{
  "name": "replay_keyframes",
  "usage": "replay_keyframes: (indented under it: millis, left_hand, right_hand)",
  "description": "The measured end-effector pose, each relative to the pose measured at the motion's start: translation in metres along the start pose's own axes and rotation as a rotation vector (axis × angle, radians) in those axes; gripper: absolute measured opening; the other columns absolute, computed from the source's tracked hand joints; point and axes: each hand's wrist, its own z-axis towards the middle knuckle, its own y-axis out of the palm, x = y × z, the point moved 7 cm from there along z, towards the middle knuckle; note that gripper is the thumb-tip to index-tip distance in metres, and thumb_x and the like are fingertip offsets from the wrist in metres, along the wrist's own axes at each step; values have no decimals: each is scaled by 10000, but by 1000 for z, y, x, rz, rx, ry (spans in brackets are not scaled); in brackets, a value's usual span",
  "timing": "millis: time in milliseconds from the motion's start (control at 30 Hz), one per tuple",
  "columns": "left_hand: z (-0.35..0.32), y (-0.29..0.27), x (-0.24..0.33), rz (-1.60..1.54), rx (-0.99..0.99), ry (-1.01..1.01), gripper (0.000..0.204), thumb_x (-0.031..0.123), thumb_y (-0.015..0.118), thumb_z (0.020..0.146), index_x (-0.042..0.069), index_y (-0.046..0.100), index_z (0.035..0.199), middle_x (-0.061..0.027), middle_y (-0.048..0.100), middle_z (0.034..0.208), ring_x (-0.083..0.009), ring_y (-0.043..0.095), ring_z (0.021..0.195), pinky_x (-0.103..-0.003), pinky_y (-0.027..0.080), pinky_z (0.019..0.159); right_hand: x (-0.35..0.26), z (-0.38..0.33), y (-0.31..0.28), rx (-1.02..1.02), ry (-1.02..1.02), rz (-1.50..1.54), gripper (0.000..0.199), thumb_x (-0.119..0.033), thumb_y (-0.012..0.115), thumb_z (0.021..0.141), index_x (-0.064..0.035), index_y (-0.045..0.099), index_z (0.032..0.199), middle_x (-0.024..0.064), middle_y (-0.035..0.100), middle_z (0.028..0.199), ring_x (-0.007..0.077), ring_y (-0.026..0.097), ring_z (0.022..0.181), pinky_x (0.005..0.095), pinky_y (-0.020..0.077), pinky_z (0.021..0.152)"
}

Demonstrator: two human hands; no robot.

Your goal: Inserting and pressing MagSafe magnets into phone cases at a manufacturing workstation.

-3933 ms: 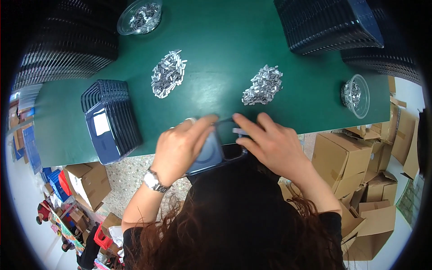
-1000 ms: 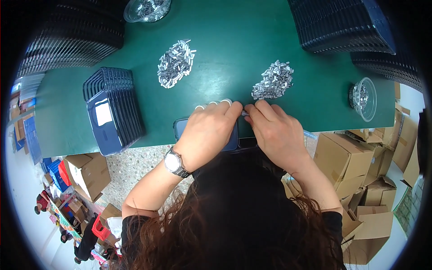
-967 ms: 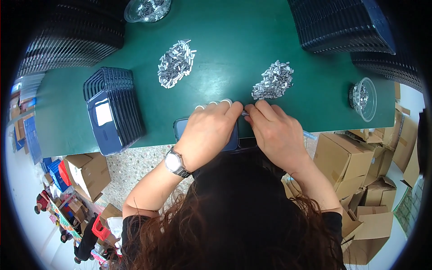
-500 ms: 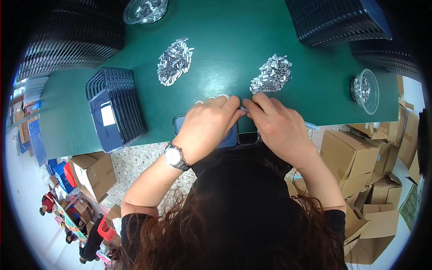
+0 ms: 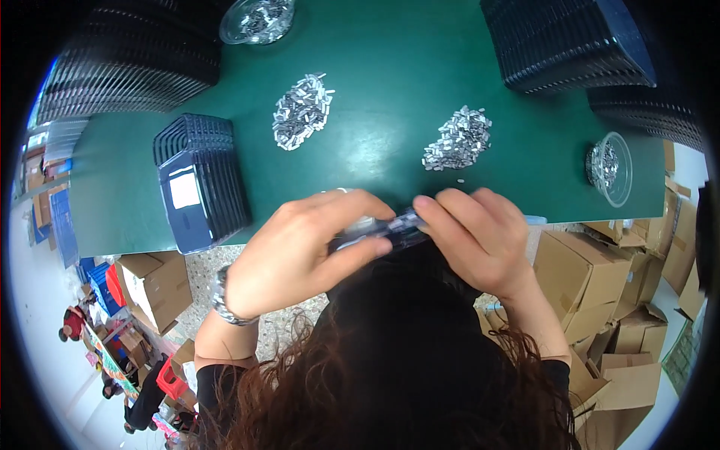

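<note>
Both hands meet over the table's near edge around a dark, see-through-edged phone case (image 5: 399, 229), tilted and smeared by motion. My left hand (image 5: 304, 244), with a watch at its wrist, grips the case's left end between thumb and fingers. Its right end is in the closed fingers of my right hand (image 5: 480, 236), which cover much of it. Beyond the hands lie two heaps of small silver-grey pieces, a left heap (image 5: 302, 112) and a right heap (image 5: 459, 140). One loose piece (image 5: 460, 181) sits just below the right heap.
On the green table (image 5: 367, 97), a stack of dark blue cases (image 5: 202, 184) stands at left. Taller stacks rise at far left (image 5: 142, 60) and far right (image 5: 566, 45). Clear bowls of silver pieces stand at back (image 5: 259, 21) and right (image 5: 611, 169). Cardboard boxes (image 5: 585, 277) crowd the floor.
The case has come up off the table's near edge and is tilted between both hands. My left hand has turned and shifted left and nearer; my right hand has moved slightly nearer.
</note>
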Motion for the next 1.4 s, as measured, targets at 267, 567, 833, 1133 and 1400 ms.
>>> replay_keyframes:
  millis: [267,567,833,1133,1400]
  left_hand:
    - [-20,6,-15,-567,-222,-207,750,444,647,974,-68,415,1469,-178,536,1412,-224,496,1345,-370,407,1109]
    - [-12,10,-14,-548,-273,-267,748,411,615,952,-31,388,1512,-177,513,1418,-238,506,1295,-357,381,1108]
    - [94,-22,0,507,570,9,743,377,736,875,12,449,1454,-268,589,1147,-430,601,1073,-490,510,936]
    - [165,-4,-38,804,586,-217,931,625,739,827,45,445,1494,-188,637,1116,-331,634,1050,-459,535,814]
    - [20,-74,4,735,873,-25,773,440,766,892,-6,504,1466,-252,650,1270,-414,627,1144,-480,500,962]
  right_hand:
    - [1,11,-24,307,-144,-64,438,-64,766,742,-73,748,1180,22,636,1075,131,509,620,269,349,508]
    - [16,10,-34,327,-15,-6,432,-52,791,749,-84,749,1178,42,629,1035,142,527,612,263,410,505]
    - [-61,77,-124,119,167,318,318,-293,812,751,-86,649,929,54,546,726,198,456,546,322,356,523]
    - [-73,92,-135,-248,147,304,267,-365,703,956,-107,672,892,43,478,654,165,380,492,275,368,461]
    - [5,12,-97,-75,516,208,316,0,721,845,22,721,1160,108,647,845,156,533,658,285,405,588]
